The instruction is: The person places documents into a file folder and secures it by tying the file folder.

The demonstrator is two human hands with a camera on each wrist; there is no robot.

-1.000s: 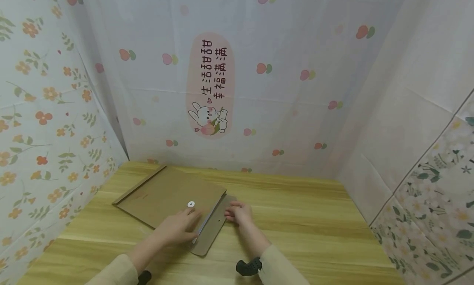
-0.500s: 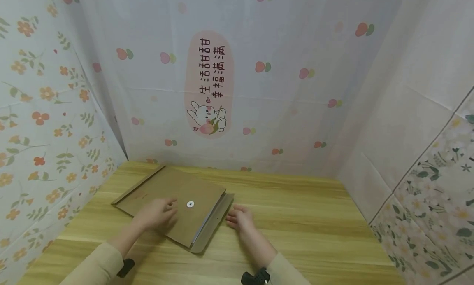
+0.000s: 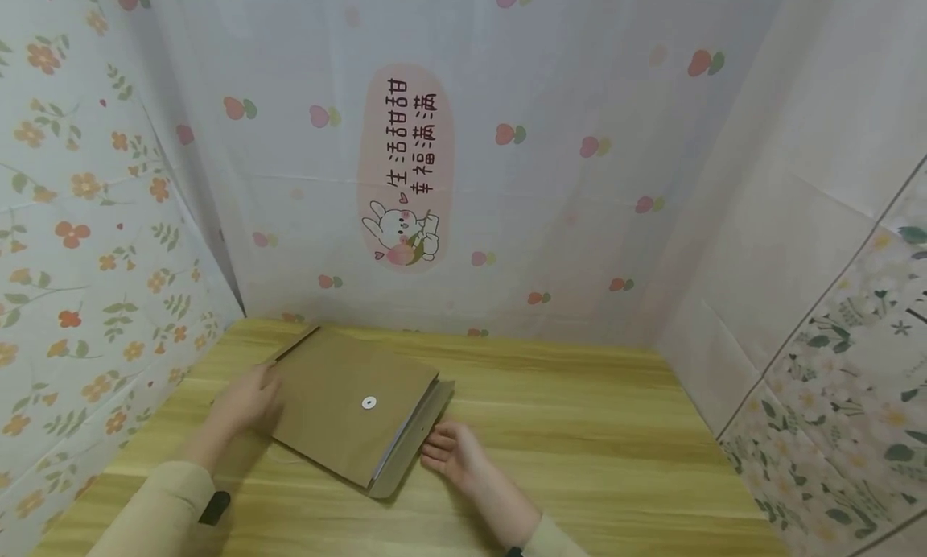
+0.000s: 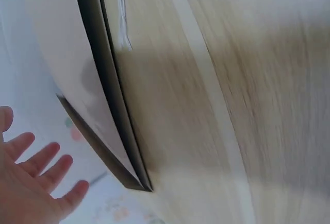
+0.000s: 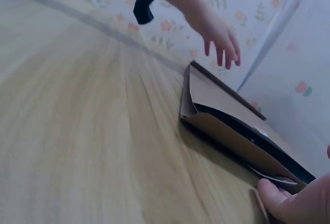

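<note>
A brown kraft document envelope (image 3: pixel 326 412) lies aslant on the wood-grain table, with a white round button (image 3: pixel 369 402) near its mouth. Its flap (image 3: pixel 405 460) is folded out at the lower right, and a pale sheet edge shows in the mouth. Over the envelope's left end is my left hand (image 3: pixel 246 400), holding nothing, its fingers spread in the left wrist view. My right hand (image 3: pixel 455 456) rests beside the flap, fingers loosely bent, with the thumb (image 5: pixel 272 195) right at the flap's edge in the right wrist view. White string (image 4: pixel 121 18) trails from under the envelope.
The wood-grain table (image 3: pixel 579 444) extends to the right of the envelope. A patterned cloth wall (image 3: pixel 543 219) stands behind it, with flowered cloth (image 3: pixel 80 243) on the left and more cloth (image 3: pixel 818 428) on the right. A black strap (image 5: pixel 146 5) sits on the left wrist.
My left hand has moved left from the flap and button, across the envelope, to its far-left end. My right hand has drawn slightly down along the flap's outer edge.
</note>
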